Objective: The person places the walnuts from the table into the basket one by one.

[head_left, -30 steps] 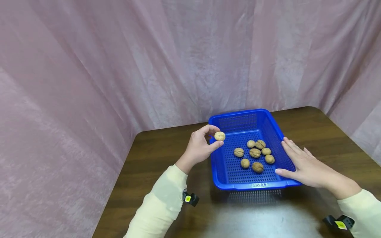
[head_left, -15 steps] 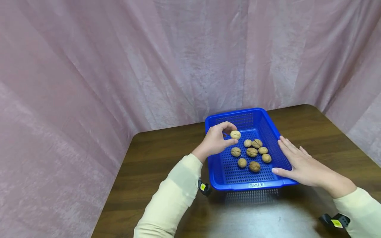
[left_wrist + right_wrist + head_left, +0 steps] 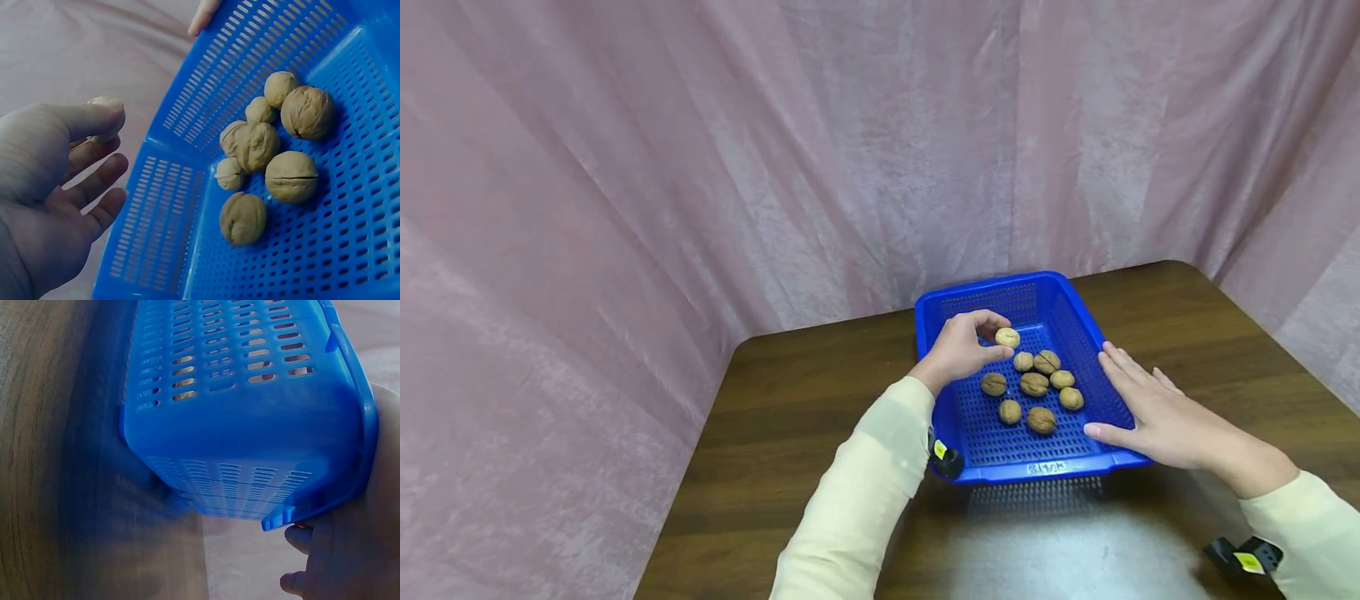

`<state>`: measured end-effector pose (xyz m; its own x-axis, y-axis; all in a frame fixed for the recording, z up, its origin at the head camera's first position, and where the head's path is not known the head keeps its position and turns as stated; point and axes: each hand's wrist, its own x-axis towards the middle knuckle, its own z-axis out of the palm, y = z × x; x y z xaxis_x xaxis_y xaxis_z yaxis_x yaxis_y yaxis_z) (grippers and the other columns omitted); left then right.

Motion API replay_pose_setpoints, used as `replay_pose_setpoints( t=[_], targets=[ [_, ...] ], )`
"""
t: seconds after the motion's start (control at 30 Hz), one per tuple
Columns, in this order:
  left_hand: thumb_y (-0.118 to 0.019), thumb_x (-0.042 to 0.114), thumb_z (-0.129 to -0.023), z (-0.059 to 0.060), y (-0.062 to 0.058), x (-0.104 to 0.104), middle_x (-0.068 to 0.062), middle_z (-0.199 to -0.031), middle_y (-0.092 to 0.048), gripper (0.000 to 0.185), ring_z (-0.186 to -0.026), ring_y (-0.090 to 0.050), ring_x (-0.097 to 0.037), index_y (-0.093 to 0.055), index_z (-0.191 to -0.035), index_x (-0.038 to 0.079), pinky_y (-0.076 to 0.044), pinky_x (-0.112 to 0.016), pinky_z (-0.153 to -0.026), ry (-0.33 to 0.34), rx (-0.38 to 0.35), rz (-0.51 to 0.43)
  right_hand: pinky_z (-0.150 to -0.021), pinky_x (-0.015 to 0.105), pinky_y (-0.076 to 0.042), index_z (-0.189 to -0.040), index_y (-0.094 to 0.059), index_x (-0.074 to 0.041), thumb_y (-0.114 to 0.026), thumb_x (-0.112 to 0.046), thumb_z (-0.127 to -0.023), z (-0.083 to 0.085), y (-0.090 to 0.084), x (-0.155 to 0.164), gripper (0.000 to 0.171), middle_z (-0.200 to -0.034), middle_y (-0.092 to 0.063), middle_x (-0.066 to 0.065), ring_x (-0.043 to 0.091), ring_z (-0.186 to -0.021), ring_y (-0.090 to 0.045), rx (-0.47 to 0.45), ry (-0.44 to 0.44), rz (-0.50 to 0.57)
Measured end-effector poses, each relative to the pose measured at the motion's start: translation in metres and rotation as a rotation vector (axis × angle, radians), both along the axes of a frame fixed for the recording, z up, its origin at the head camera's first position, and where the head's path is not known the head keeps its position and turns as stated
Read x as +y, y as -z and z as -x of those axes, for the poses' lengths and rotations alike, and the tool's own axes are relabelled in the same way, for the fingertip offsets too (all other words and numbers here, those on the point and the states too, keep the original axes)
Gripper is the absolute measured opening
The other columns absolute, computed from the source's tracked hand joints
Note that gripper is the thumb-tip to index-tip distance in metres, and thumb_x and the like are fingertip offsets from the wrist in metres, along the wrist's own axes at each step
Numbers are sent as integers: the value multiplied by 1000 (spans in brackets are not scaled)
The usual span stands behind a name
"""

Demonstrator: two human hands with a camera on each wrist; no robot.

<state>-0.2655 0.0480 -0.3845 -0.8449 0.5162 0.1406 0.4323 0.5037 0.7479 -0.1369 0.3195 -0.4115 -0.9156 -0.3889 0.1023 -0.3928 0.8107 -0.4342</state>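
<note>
Between thumb and fingertips my left hand (image 3: 964,348) pinches a pale walnut (image 3: 1007,337), held above the blue plastic basket (image 3: 1022,469). The left wrist view shows the same walnut (image 3: 107,119) under the thumb, with the other fingers loosely bent. Inside the basket several walnuts (image 3: 1041,420) lie spread over the perforated floor, some touching one another. My right hand (image 3: 1161,421) rests with extended fingers on the basket's right rim, its thumb over the near right corner. From the right wrist, fingers (image 3: 303,539) show beside the rim, and the rest of that hand is partly cut off.
The basket stands on a dark brown wooden table (image 3: 805,417), towards its far edge. Behind the table hangs a pink curtain (image 3: 880,167). Light reflects off the tabletop in front of the basket.
My left hand has moved right with the pinched walnut, from the basket's left rim to over its inside. The right hand stays on the rim. The head view has shifted slightly.
</note>
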Motion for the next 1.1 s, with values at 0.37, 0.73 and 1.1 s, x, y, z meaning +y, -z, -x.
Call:
replay_pose_setpoints(
  t=[0.37,0.73,1.1],
  targets=[
    [-79,18,-82,13,24,-1,11,-86,-64,30,-77,-58,-6,-69,-110,18,-48,-21,-68,-76,-26,-1,-111,61,1,-153,-8,1,-59,-55,-90,-1,0,-3,98,-160,-1,18,28,-146,3,4,2,8],
    [-79,18,-81,18,30,-4,11,-85,-64,31,-75,-59,-4,-69,-110,14,-48,-19,-67,-78,-9,66,-111,62,1,-153,-9,1,-59,-54,-90,-3,0,-10,97,-159,-2,18,29,-146,3,8,-10,21],
    [-80,17,-80,16,34,-1,6,-87,-67,27,-74,-60,-3,-70,-106,15,-49,-18,-68,-36,-27,132,-111,61,2,-153,-8,1,-59,-53,-90,-6,-1,-9,97,-159,-1,18,30,-146,3,9,-4,26]
  ],
)
